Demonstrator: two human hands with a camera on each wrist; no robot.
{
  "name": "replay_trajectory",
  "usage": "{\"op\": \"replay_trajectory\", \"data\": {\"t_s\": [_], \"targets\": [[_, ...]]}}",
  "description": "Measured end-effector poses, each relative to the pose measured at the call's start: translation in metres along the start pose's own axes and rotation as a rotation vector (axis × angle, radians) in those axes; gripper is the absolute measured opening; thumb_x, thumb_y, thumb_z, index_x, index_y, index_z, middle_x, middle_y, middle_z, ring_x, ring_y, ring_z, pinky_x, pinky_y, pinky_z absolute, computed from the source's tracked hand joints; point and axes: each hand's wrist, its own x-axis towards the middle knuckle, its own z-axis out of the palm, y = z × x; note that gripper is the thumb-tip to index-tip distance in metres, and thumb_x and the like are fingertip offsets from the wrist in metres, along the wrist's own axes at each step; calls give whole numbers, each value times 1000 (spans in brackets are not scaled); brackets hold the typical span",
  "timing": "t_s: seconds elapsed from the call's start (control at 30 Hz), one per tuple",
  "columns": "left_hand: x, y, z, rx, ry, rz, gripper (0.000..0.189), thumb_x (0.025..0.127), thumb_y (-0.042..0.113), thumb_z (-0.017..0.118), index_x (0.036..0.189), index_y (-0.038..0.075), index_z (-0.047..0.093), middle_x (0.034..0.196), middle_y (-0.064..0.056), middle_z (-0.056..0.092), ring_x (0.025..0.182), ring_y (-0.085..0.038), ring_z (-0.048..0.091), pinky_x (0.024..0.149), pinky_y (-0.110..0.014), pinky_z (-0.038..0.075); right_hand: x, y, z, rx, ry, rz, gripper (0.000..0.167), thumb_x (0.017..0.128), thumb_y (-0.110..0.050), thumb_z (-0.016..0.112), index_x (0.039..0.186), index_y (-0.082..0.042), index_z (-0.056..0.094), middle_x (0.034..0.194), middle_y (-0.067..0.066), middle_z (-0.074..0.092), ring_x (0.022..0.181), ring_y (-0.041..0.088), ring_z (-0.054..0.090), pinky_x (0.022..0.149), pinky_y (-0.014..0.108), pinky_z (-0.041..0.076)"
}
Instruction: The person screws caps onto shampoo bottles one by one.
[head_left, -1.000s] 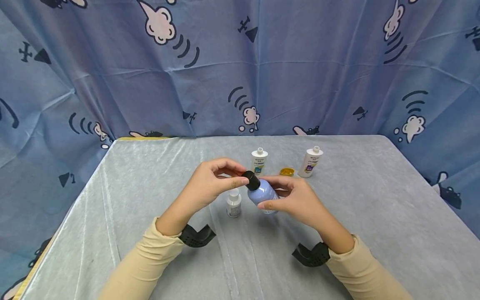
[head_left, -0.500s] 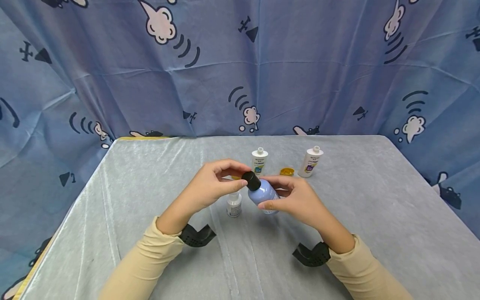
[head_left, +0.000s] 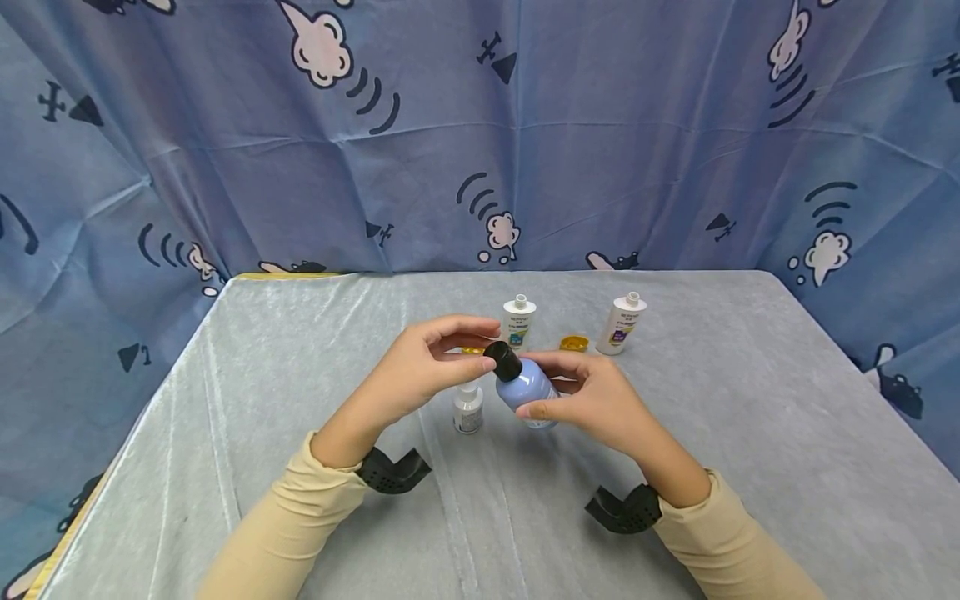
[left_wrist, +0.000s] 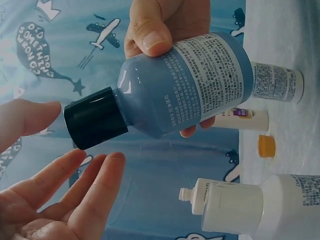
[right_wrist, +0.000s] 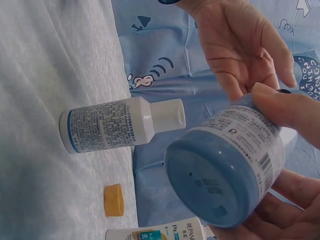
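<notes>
A blue-lilac bottle (head_left: 527,386) with a black cap (head_left: 503,362) is held tilted above the table, its cap end up and to the left. My right hand (head_left: 596,396) grips the body, thumb on the near side and fingers behind. Around the cap, my left hand (head_left: 420,367) has its fingers spread and nearly straight; in the left wrist view the thumb and fingertips stand right at the cap (left_wrist: 95,118). The bottle's base (right_wrist: 210,182) faces the right wrist camera. Just below the left hand a small white bottle (head_left: 468,412) stands upright, its cap on.
Two white bottles with bare necks, a left one (head_left: 518,321) and a right one (head_left: 622,325), stand farther back. Between them lies a yellow cap (head_left: 573,343); another yellow cap (head_left: 472,350) shows partly behind the left hand. A printed blue curtain (head_left: 637,167) hangs behind the grey-covered table (head_left: 300,333).
The left hand's fingers have loosened from the black cap and lifted slightly, uncovering part of a yellow cap behind. The right hand and bottle have stayed almost still.
</notes>
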Motion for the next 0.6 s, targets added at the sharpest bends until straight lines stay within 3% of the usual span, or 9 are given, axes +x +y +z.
{"op": "replay_trajectory", "data": {"t_s": [0.2, 0.3, 0.6], "targets": [[2, -1, 3, 48, 56, -50, 30, 86, 15, 77, 115, 9, 71, 111, -7, 72, 99, -19, 68, 84, -31, 58, 0, 0, 0, -3, -3, -2, 54, 75, -19, 88, 125, -7, 69, 124, 11, 69, 114, 26, 66, 95, 31, 57], [3, -2, 3, 79, 61, -45, 27, 86, 17, 78, 111, 10, 72, 105, -6, 72, 95, -17, 67, 81, -31, 57, 1, 0, 1, -2, -7, -5, 55, 75, -18, 88, 125, -6, 68, 125, 11, 69, 114, 26, 66, 95, 31, 57], [1, -2, 2, 79, 8, -10, 31, 89, 12, 73, 119, 6, 70, 113, -12, 71, 93, -17, 71, 84, -32, 59, 1, 1, 1, -6, -7, -12, 54, 75, -16, 88, 124, -5, 68, 124, 12, 69, 113, 26, 66, 94, 31, 57]]}}
